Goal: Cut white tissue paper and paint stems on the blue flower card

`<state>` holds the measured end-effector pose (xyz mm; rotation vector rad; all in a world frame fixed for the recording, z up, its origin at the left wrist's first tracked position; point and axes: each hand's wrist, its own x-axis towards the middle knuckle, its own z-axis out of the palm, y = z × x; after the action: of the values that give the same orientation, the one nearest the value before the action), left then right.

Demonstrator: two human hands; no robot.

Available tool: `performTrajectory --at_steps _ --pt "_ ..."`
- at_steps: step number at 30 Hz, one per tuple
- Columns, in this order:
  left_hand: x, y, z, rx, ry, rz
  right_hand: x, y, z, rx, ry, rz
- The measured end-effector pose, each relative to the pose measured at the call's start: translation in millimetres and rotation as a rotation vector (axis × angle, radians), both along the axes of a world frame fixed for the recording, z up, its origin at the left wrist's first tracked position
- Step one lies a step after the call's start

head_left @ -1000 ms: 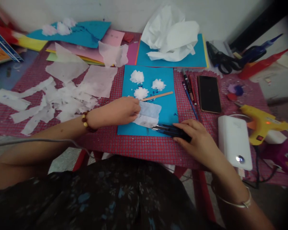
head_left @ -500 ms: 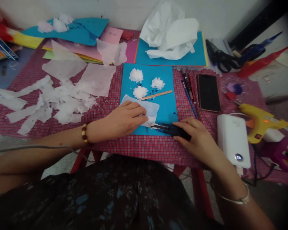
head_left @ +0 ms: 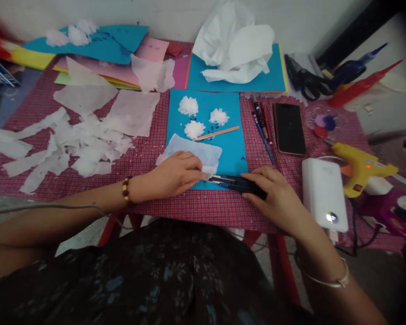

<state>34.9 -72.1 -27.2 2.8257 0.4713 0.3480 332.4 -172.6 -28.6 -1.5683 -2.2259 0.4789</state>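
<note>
My left hand [head_left: 176, 177], fingers curled and pinched together, holds the lower edge of a thin white paper piece [head_left: 208, 153] over a blue sheet [head_left: 230, 158]. My right hand [head_left: 274, 194] is closed around black-handled scissors [head_left: 238, 183], whose metal blades point left to the paper's lower corner by my left fingertips. Just how the blades meet the paper is hard to make out. Above the paper on the blue sheet sit three fluffy white paper flowers [head_left: 194, 129]. A flat wooden stick [head_left: 219, 133] lies slanted under them.
Torn white paper strips [head_left: 88, 144] are piled at left. Behind stands crumpled white paper [head_left: 237, 49]. Pens [head_left: 262, 122], a phone [head_left: 290, 128], a white power bank [head_left: 325, 194] and a yellow glue gun [head_left: 362, 167] lie at right. Other scissors [head_left: 307, 83] lie farther back.
My left hand has shifted slightly down and left, with more of the white paper showing. My right hand and the scissors stay nearly in place; the view has moved slightly.
</note>
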Motion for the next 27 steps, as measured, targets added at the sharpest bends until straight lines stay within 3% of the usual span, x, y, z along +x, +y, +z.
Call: performTrajectory --at_steps 3,7,9,13,18,24,27 --pt "-5 8 2.2 -0.063 -0.094 -0.012 -1 -1 -0.5 0.004 -0.002 -0.001" --pt "-16 22 6.1 -0.072 -0.196 0.213 -1 -1 -1.5 0.014 -0.006 -0.005" --pt "-22 25 5.3 -0.012 -0.133 0.295 -1 -2 -2.0 0.017 0.001 -0.007" --pt "-31 20 0.3 0.085 0.074 0.344 0 -6 -2.1 0.029 -0.001 -0.023" --pt "-36 0 0.7 0.064 0.162 0.432 0 -10 -1.2 0.041 -0.016 -0.04" --pt "-28 -8 20.5 0.255 0.1 0.406 3 -8 -0.9 0.041 -0.035 -0.017" --pt "-10 -1 25.9 0.176 0.002 0.315 3 -7 -1.8 0.05 -0.039 -0.011"
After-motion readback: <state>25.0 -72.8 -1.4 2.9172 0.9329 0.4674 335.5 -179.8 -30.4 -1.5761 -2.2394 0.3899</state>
